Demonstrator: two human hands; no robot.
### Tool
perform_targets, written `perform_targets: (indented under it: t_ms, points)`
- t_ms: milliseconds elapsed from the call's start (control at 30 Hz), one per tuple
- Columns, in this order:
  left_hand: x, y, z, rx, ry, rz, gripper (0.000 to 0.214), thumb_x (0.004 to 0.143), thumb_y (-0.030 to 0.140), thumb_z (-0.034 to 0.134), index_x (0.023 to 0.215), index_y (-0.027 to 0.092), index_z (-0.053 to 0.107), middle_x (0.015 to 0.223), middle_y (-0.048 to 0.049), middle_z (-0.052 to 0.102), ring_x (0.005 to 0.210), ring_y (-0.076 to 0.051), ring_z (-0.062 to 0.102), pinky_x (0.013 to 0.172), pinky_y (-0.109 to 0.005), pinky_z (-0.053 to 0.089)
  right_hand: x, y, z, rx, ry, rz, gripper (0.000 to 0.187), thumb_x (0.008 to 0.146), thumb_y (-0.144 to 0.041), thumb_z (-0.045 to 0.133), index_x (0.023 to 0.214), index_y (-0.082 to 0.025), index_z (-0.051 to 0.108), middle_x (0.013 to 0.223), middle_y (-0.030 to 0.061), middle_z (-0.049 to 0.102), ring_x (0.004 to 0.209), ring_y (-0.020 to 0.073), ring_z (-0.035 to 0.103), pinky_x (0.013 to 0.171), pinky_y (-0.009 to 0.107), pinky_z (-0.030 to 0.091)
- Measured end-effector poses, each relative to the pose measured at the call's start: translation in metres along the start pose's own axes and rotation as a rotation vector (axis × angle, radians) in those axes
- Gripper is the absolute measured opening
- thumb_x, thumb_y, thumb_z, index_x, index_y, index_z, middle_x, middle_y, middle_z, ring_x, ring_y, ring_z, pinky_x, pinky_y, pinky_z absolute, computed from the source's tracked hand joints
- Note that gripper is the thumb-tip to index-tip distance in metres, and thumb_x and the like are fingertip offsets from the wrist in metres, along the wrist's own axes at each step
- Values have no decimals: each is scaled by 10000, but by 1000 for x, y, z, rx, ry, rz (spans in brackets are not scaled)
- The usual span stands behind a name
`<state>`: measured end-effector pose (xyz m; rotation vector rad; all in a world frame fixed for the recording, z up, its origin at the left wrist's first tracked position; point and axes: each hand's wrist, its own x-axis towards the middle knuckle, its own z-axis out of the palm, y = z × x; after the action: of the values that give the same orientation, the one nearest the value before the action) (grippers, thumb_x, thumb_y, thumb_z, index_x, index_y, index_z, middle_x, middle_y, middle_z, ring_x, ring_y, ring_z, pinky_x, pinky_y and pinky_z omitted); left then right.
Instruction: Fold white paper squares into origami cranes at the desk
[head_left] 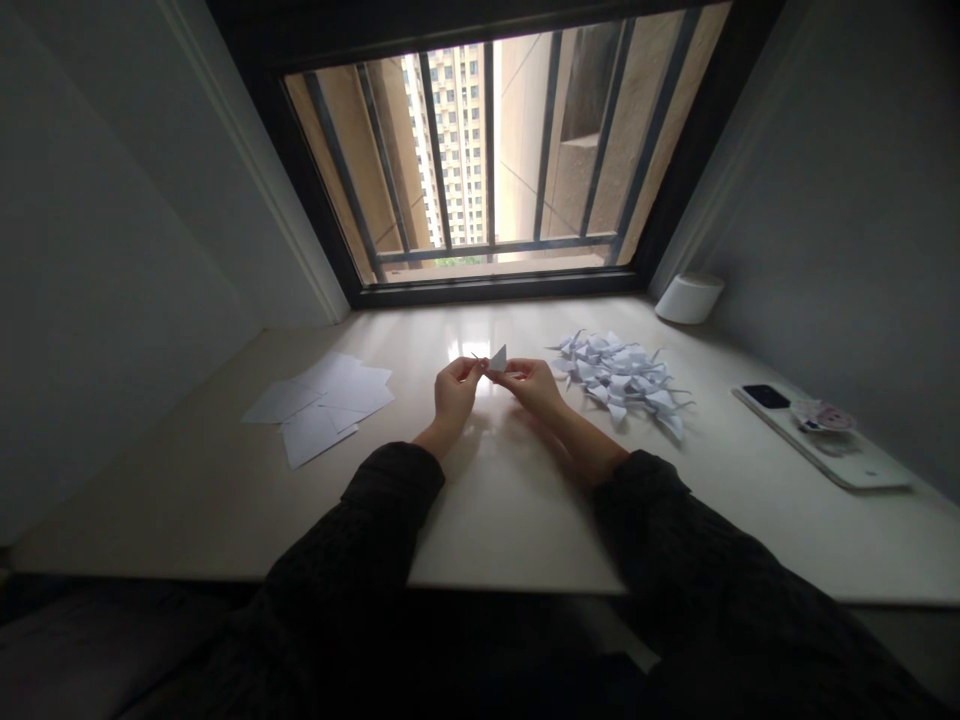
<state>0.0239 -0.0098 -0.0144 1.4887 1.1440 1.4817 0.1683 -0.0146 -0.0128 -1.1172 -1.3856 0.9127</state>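
Clock bearings taken from my hands, 12 toward the window.

The folded white paper piece (pixel 497 360) sits at 12 from my right hand (pixel 531 388) and at about 1 from my left hand (pixel 457 390), right between them. Hands together, both pinching it at the fingertips, held over the desk (pixel 510 530); the shadows below suggest they are lifted off it, though I can't confirm the height from this one view. A white triangular flap stands up at the top, and a thin point sticks out toward the left hand's fingers (pixel 472 356). My fingers hide most of the lower part, so I can't make out the fold lines or the piece's full shape.

At 3, just beside the right hand, lies a heap of folded paper cranes (pixel 615 375), overlapping, with individual birds hard to separate. At 9, well apart, lie loose white paper sheets (pixel 319 405), fanned and overlapping. At about 4, near the desk's far right edge, a dark phone (pixel 765 397) rests on a white flat device (pixel 825 455), beside a small pink-and-white sticker-like item (pixel 823 415) too small to read. At 2, a white cylindrical object (pixel 690 298) stands against the wall. Dark knit sleeves (pixel 390 490) run off the bottom of the frame. A barred window (pixel 480 150) fills 12.
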Motion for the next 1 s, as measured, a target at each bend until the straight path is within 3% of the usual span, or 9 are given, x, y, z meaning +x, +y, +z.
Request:
perform_targets:
  t_ms: [300, 433, 533, 700, 1000]
  points:
    - [0, 4, -3, -67, -83, -130, 333, 745, 454, 682, 911, 169, 727, 925, -81, 719, 883, -205, 643, 787, -328, 473, 0, 1, -3, 61, -7, 73, 350, 583, -494, 786, 731, -178, 762, 734, 66, 747, 699, 219, 683, 623, 285, 483]
    - [3, 4, -5, -113, -149, -211, 381, 695, 483, 724, 887, 155, 727, 899, -89, 713, 879, -213, 640, 784, -337, 475, -2, -3, -4, 65, 18, 109, 393, 552, -492, 803, 758, -160, 767, 645, 48, 716, 588, 186, 638, 503, 257, 426]
    - [4, 3, -7, -171, -171, -263, 371, 687, 485, 730, 844, 149, 712, 883, -96, 710, 888, -214, 650, 793, -339, 481, -2, -7, -6, 93, 11, 133, 426, 517, -489, 823, 783, -161, 769, 655, 52, 717, 597, 188, 638, 509, 265, 442]
    - [8, 2, -8, -111, -82, -206, 315, 724, 454, 701, 828, 157, 684, 821, -84, 709, 804, -213, 680, 701, -307, 485, 6, -5, -10, 129, 59, 44, 372, 666, -541, 714, 751, -182, 762, 714, 68, 734, 677, 180, 659, 677, 303, 513]
    - [8, 2, -8, 10, -102, -113, 222, 766, 382, 654, 850, 180, 693, 810, -55, 715, 746, -193, 685, 634, -272, 475, 10, 4, -11, 95, 70, -24, 341, 683, -507, 701, 762, -179, 753, 755, 76, 744, 718, 202, 676, 724, 334, 534]
